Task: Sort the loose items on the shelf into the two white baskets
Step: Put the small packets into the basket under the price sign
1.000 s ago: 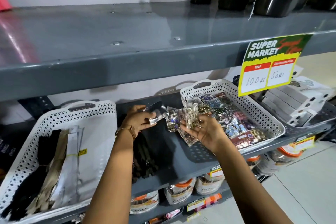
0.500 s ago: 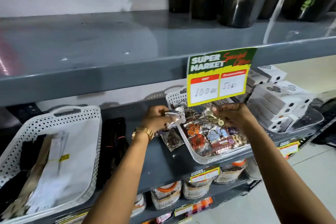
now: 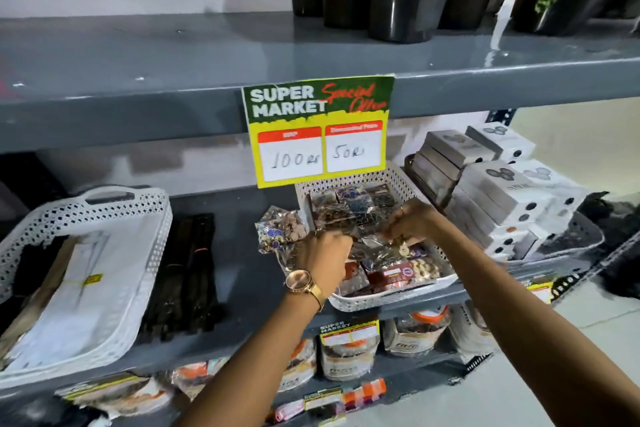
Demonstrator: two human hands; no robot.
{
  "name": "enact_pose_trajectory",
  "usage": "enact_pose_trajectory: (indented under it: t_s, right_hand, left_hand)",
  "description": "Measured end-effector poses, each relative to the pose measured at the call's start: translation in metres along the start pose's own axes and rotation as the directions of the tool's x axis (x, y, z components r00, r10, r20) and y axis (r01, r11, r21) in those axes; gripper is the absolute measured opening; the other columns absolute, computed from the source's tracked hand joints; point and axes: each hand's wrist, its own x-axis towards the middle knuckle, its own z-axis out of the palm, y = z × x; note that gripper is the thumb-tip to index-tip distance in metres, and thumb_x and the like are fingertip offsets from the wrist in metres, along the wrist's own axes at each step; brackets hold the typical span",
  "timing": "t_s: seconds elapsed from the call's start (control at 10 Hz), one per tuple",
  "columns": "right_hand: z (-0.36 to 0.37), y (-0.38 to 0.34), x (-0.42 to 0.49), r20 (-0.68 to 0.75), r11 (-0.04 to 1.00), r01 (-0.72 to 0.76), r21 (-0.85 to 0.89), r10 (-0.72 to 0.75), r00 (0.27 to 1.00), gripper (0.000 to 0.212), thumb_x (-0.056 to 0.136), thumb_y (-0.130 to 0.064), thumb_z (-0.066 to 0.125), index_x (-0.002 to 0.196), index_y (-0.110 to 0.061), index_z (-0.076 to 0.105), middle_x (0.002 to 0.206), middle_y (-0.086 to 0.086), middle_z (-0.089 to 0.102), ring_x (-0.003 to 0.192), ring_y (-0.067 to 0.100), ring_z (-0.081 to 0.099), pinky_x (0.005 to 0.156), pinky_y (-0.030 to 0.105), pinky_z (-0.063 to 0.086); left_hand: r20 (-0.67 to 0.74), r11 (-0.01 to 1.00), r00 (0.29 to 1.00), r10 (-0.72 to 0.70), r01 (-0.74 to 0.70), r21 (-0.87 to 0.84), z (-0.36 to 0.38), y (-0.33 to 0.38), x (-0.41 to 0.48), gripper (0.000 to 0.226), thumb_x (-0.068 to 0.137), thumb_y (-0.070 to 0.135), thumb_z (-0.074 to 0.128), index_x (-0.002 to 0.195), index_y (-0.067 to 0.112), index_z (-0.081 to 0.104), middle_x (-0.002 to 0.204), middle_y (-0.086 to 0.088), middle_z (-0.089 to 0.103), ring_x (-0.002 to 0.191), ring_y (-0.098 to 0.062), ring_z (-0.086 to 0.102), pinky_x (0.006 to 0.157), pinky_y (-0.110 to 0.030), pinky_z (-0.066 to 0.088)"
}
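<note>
Across the middle of the frame runs the grey shelf, a white basket at left, another at centre right full of packets. Dark bundles lie between. Both hands, left and right, pinch clear packets over the right basket; one packet sits just left.

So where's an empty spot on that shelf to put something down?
Bare grey shelf between the black bundles and the right basket. Right basket is packed with packets under both hands; the left basket is mostly filled too.
</note>
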Motion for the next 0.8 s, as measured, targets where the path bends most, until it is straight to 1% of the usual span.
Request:
enact_pose_trajectory:
  t_s: [0.1,0.2,0.3,0.4,0.5,0.6,0.7,0.8]
  right_hand:
    - [0.007,0.018,0.017,0.047,0.970,0.100,-0.223,-0.091,0.995,0.018,0.077,-0.017,0.071,0.063,-0.016,0.060,0.063,0.003,0.063,0.059,0.015,0.054,0.078,0.034,0.051]
    - [0.008,0.027,0.023,0.049,0.929,0.147,-0.339,-0.138,0.989,0.010,0.068,-0.021,0.077,0.067,-0.018,0.068,0.071,0.001,0.065,0.061,0.015,0.058,0.074,0.032,0.055]
    - [0.009,0.027,0.018,-0.039,0.876,0.194,-0.441,-0.234,0.971,0.013,0.066,-0.032,0.077,0.073,-0.022,0.072,0.080,0.000,0.070,0.076,0.019,0.065,0.078,0.034,0.054]
    - [0.011,0.028,0.013,-0.100,0.863,0.219,-0.456,-0.294,0.950,0.012,0.070,-0.030,0.075,0.080,-0.023,0.073,0.091,0.002,0.073,0.088,0.022,0.067,0.078,0.034,0.054]
    - [0.018,0.030,0.002,-0.145,0.789,0.316,-0.526,-0.450,0.881,0.014,0.077,-0.032,0.073,0.086,-0.022,0.068,0.094,-0.001,0.073,0.084,0.019,0.069,0.075,0.034,0.058]
    - [0.025,0.021,-0.012,-0.164,0.721,0.417,-0.554,-0.585,0.794,0.014,0.083,-0.028,0.068,0.094,-0.019,0.068,0.096,0.002,0.075,0.080,0.018,0.071,0.072,0.036,0.061]
    - [0.053,-0.003,-0.041,-0.047,0.615,0.566,-0.549,-0.699,0.714,0.015,0.090,-0.016,0.059,0.102,-0.017,0.067,0.103,0.003,0.074,0.073,0.012,0.070,0.065,0.023,0.060]
    - [0.093,-0.018,-0.058,0.166,0.574,0.661,-0.483,-0.681,0.713,0.023,0.092,-0.007,0.054,0.110,-0.015,0.066,0.110,0.001,0.071,0.086,0.012,0.070,0.077,0.020,0.058]
  left_hand:
    - [0.103,0.997,0.994,-0.037,0.029,0.078,0.000,0.006,0.004,0.016,0.080,-0.003,0.057,0.079,0.011,0.065,0.099,-0.005,0.067,0.090,-0.027,0.067,0.079,-0.039,0.056]
    - [0.204,0.997,0.976,-0.079,0.074,0.036,0.002,0.005,0.006,0.011,0.077,0.004,0.067,0.072,0.013,0.071,0.092,-0.001,0.070,0.087,-0.023,0.068,0.078,-0.032,0.055]
    - [0.251,0.995,0.964,-0.085,0.096,-0.030,0.002,-0.002,0.007,0.012,0.073,0.006,0.073,0.065,0.015,0.069,0.086,0.002,0.065,0.089,-0.019,0.067,0.063,-0.022,0.046]
    - [0.208,0.991,0.974,-0.089,0.108,-0.084,0.001,-0.001,0.003,0.010,0.073,0.002,0.071,0.071,0.012,0.071,0.090,0.000,0.067,0.090,-0.020,0.066,0.063,-0.021,0.043]
    - [0.110,0.962,0.989,-0.099,0.124,-0.244,-0.009,-0.010,-0.002,0.010,0.073,0.008,0.076,0.080,0.014,0.072,0.096,-0.001,0.072,0.088,-0.017,0.066,0.076,-0.026,0.051]
    - [-0.039,0.907,0.979,-0.202,0.172,-0.384,-0.020,-0.032,0.000,0.008,0.076,0.012,0.074,0.083,0.015,0.073,0.095,-0.001,0.075,0.085,-0.015,0.067,0.082,-0.028,0.054]
    - [-0.146,0.830,0.884,-0.445,0.345,-0.439,-0.022,-0.093,0.014,0.014,0.079,0.015,0.065,0.092,0.017,0.070,0.103,-0.004,0.075,0.098,-0.025,0.069,0.089,-0.035,0.054]
    - [0.009,0.776,0.848,-0.529,0.489,-0.398,-0.013,-0.126,0.023,0.035,0.079,0.030,0.063,0.109,0.011,0.064,0.117,-0.013,0.069,0.112,-0.030,0.062,0.095,-0.037,0.047]
